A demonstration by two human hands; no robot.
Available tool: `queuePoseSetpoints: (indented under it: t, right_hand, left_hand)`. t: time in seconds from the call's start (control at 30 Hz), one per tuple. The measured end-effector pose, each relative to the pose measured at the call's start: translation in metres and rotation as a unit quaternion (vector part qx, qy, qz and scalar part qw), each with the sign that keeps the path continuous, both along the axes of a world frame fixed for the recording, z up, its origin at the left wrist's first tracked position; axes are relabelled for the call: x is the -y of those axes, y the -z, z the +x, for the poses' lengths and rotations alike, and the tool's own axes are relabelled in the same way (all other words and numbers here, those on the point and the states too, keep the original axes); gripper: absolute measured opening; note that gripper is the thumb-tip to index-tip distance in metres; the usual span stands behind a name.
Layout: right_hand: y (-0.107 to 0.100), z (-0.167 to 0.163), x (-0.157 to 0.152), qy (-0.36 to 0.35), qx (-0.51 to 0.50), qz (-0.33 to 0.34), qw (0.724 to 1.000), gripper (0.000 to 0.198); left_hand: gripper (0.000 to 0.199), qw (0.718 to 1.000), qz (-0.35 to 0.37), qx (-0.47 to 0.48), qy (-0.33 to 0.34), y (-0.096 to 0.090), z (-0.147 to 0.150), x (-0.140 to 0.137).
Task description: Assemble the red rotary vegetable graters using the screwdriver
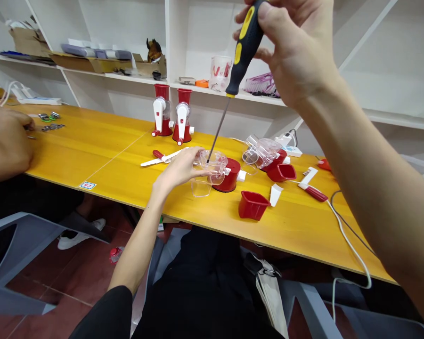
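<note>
Yellow tabletop, right hand gripping screwdriver, left hand half-curled around clear housing near front edge, red cup apart.

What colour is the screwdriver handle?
The screwdriver handle is black with yellow patches; see the head view.

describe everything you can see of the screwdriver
The screwdriver has a black handle with yellow inlays and a thin, grey, metal-looking shaft. Gripped by the handle in the right hand, it tilts, its dark tip pointing down at the clear plastic-looking part, which the left hand holds. Whether the tip touches anything is not clear.
</note>
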State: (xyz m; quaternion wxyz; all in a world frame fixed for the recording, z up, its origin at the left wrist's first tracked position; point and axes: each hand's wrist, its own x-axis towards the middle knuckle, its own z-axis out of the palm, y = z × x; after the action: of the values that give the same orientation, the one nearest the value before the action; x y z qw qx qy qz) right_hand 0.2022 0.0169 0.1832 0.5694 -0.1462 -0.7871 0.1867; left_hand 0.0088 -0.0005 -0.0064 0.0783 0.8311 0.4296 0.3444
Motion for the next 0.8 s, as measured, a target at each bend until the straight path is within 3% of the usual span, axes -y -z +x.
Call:
queuePoseSetpoints:
  t: [0.17, 0.23, 0.33, 0.4, 0.67, 0.8]
  right_hand:
    - [0.002, -0.003, -0.007, 0.027, -0.052, 0.038, 0.998, 0.011]
    - [0.003, -0.001, -0.008, 0.009, -0.032, 0.014, 0.999, 0.009]
    - [0.001, 0.006, -0.007, -0.050, 0.018, -0.043, 0.998, 0.025]
    - [0.000, 0.009, -0.008, -0.066, 0.026, -0.040, 0.997, 0.021]
    - [0.006, -0.001, -0.012, 0.036, -0.004, 0.078, 0.996, 0.021]
    - [0.006, 0.002, -0.004, 0.044, 0.033, 0.055, 0.997, 0.021]
  left_hand:
    - [0.062, 1.000, 0.002, 0.001, -0.002, 0.000, 0.000, 0.000]
    - [0.061, 1.000, 0.001, 0.002, 0.000, 0.000, 0.000, 0.000]
    - [0.061, 1.000, 0.000, 0.000, -0.001, 0.000, 0.000, 0.001]
    - [0.060, 1.000, 0.004, -0.001, 0.000, -0.001, 0.001, 0.002]
    - [0.063, 1.000, 0.001, 0.001, 0.005, 0.000, -0.001, 0.001]
    - [0.060, 1.000, 0.000, 0.005, 0.005, 0.000, 0.000, 0.002]
